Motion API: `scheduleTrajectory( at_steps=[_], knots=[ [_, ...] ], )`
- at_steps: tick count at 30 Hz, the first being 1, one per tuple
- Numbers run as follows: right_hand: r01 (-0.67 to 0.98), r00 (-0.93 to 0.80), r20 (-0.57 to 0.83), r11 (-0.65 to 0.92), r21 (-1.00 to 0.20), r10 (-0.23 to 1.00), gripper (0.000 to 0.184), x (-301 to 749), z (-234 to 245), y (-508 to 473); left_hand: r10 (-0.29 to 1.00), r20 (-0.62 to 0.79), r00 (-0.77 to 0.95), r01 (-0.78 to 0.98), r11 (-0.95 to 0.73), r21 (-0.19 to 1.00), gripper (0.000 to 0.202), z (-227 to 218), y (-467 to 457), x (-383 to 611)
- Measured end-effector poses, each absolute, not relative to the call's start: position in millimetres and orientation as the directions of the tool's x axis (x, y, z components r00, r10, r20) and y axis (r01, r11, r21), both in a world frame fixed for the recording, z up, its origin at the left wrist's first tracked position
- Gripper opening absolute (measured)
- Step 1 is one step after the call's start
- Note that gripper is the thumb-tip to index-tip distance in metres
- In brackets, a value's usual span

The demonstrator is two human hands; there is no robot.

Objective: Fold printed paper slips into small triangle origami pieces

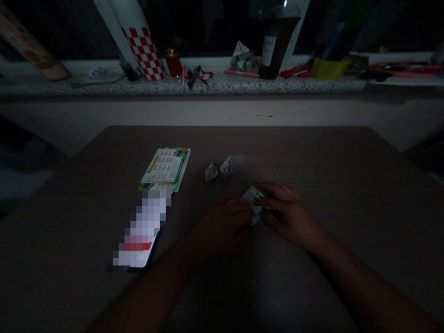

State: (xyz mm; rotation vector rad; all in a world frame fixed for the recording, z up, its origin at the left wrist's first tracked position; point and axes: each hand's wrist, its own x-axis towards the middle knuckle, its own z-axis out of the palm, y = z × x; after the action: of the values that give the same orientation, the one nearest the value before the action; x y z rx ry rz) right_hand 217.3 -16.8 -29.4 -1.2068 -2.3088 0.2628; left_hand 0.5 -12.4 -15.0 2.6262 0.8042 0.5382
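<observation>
A small folded piece of printed paper (252, 196), white and green, lies on the table between my two hands. My left hand (226, 224) has its fingers curled at the paper's left edge. From the other side my right hand (289, 213) grips the paper, with its index finger across the top and the thumb along the near edge. The undersides of the fingers are hidden. Just beyond my hands stand two small folded paper pieces, one on the left (211, 171) and one on the right (226, 167).
To the left, a stack of printed calendar cards (163, 167) lies on the wooden table (333, 157). A phone (140, 259) with a lit, partly blurred screen adjoins it. Behind, the stone windowsill (215, 87) carries a checkered bottle (145, 53), a dark cup (272, 51) and small items.
</observation>
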Motion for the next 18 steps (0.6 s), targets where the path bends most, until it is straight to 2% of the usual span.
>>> scheduleTrajectory(
  at_steps=[9,18],
  knots=[
    [0.691,-0.529,0.298,0.608,-0.391,0.794,0.018,216.7,-26.1,-16.0,0.595,0.215,0.774,0.472,-0.770,0.429,0.024,-10.6,-9.1,-8.1],
    [0.670,-0.561,0.264,0.617,-0.412,0.785,0.024,213.9,-28.7,-17.6,0.575,0.187,0.797,0.457,-0.776,0.436,0.020,-9.1,-7.5,-11.8]
  ],
)
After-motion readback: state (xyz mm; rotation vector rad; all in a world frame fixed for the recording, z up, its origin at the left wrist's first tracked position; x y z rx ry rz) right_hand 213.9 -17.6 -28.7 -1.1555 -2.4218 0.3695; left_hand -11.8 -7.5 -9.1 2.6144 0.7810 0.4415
